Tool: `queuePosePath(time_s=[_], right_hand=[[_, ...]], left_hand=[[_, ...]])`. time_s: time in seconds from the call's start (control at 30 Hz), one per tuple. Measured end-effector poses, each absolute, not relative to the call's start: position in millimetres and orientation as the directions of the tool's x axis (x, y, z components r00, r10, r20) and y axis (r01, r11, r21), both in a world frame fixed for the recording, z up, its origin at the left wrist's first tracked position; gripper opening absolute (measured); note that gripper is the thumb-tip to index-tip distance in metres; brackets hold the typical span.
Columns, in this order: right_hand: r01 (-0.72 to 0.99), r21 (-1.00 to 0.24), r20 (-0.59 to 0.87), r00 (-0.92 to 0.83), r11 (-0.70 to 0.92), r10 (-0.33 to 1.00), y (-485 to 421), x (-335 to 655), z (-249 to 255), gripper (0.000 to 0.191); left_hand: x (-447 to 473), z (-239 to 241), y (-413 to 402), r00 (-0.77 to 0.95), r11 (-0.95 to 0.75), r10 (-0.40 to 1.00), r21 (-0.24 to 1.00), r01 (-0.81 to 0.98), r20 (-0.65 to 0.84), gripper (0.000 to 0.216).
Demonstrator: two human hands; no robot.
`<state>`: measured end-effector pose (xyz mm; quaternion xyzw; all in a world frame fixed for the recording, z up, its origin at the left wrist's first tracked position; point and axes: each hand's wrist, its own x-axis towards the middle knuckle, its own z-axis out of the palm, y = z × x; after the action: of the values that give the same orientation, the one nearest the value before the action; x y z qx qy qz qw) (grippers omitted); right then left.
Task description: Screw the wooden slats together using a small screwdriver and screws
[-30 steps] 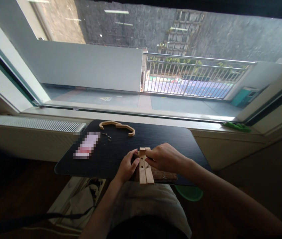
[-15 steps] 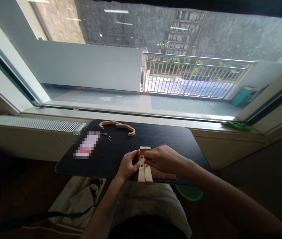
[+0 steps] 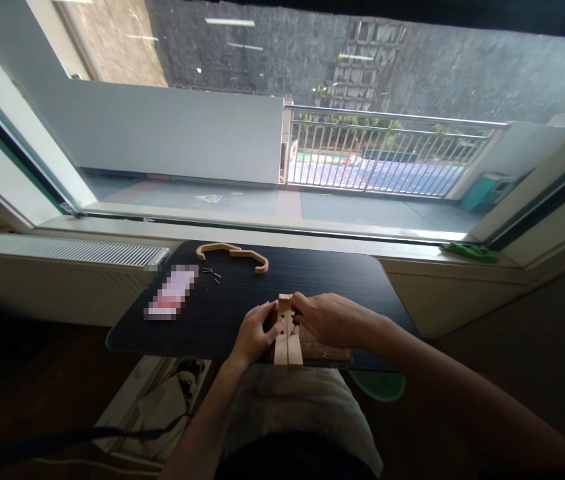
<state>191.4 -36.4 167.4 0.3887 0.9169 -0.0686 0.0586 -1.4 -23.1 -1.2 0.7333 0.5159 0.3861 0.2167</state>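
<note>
Two hands are at work at the 6 o'clock edge of one dark worktop (image 3: pixel 330 273). There, two pale wooden strips (image 3: pixel 281 351) lie side by side over one brown board (image 3: pixel 330 350), which extends toward 3 o'clock. Two dark holes show in the left strip. The left hand (image 3: pixel 252 335) touches the strips from 9 o'clock, thumb and fingers spread; whether its hidden fingers clamp, I cannot tell. The right hand (image 3: pixel 323 315), at 2 o'clock, is closed around one small dark implement (image 3: pixel 296 320), mostly hidden, above the right strip.

From the strips, two curved wooden pieces (image 3: pixel 250 254) sit touching near 11 o'clock. At least three small metal pins (image 3: pixel 216 275) lie at 10, too tiny for a sure count. One blurred pinkish rectangle (image 3: pixel 175 288) is between 9 and 10, one green basin (image 3: pixel 380 387) below at 4.
</note>
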Motion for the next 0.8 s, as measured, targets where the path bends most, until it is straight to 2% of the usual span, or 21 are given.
queuePosePath(time_s=[0.37, 0.8], right_hand=[[0.733, -0.081, -0.153, -0.679, 0.675, 0.718, -34.4, 190.7, 166.2, 0.017], [0.739, 0.007, -0.162, -0.664, 0.674, 0.730, -32.1, 187.1, 170.1, 0.023]], left_hand=[[-1.3, -4.4, -22.7, 0.159, -0.380, 0.920, 0.714, 0.589, 0.359, 0.041], [-1.7, -1.4, -24.5, 0.173, -0.373, 0.925, 0.721, 0.583, 0.338, 0.042]])
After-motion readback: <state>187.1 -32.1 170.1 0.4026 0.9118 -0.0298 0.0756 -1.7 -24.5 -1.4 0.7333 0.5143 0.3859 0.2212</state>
